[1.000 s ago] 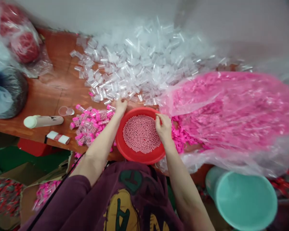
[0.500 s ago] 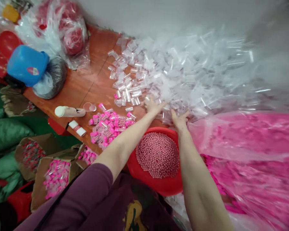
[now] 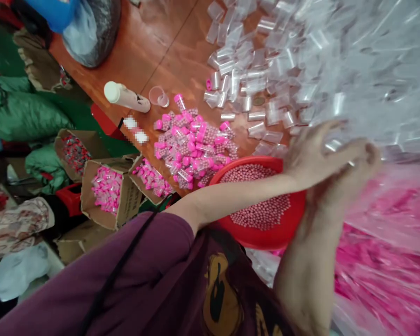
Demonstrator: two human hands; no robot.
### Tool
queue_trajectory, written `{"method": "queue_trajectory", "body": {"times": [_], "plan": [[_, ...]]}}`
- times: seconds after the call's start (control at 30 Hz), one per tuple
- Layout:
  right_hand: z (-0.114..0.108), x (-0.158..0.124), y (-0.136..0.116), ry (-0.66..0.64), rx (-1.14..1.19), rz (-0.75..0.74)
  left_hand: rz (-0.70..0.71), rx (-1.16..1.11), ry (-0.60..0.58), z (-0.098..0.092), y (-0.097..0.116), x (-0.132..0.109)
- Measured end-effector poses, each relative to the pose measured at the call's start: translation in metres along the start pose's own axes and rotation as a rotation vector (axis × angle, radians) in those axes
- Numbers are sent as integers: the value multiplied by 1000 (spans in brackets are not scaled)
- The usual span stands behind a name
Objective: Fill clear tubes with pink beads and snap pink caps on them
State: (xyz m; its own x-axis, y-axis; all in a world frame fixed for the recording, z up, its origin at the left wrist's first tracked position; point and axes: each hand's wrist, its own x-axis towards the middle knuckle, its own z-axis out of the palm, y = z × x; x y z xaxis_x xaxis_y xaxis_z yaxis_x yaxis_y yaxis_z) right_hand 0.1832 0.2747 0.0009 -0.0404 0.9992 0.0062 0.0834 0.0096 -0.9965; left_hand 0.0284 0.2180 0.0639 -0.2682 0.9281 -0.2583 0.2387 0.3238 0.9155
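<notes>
Drawn together since the earlier view, my left hand point(image 3: 313, 156) and right hand point(image 3: 339, 186) meet right of centre, curled above a red basin point(image 3: 283, 235) of pink beads point(image 3: 259, 205), beside clear plastic vials point(image 3: 266, 88); any held, I cannot tell.

This looks like a small piece-work packing workshop. A wooden workbench point(image 3: 168, 56) is heaped with clear plastic vials point(image 3: 252, 79), and a large plastic bag point(image 3: 388, 224) of pink caps lies beside them. Opened cardboard boxes point(image 3: 108, 191) of pink-capped vials stand below the bench among bulging green sacks point(image 3: 24, 116).
</notes>
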Motion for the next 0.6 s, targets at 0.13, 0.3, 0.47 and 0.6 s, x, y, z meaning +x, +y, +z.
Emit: {"method": "queue_trajectory", "body": {"times": [0.13, 0.3, 0.47, 0.6], "plan": [[-20, -102, -33, -32, -72, -24, 41, -33, -35, 4, -6, -77], [-34, -194, -30, -51, -484, 162, -21, -66, 19, 23, -37, -136], [-33, -221, -15, -113, -679, 172, -62, 67, -178, 4, -77, -157], [-23, -238, -28, -92, -719, 96, 69, 155, -239, -24, -84, -171]]}}
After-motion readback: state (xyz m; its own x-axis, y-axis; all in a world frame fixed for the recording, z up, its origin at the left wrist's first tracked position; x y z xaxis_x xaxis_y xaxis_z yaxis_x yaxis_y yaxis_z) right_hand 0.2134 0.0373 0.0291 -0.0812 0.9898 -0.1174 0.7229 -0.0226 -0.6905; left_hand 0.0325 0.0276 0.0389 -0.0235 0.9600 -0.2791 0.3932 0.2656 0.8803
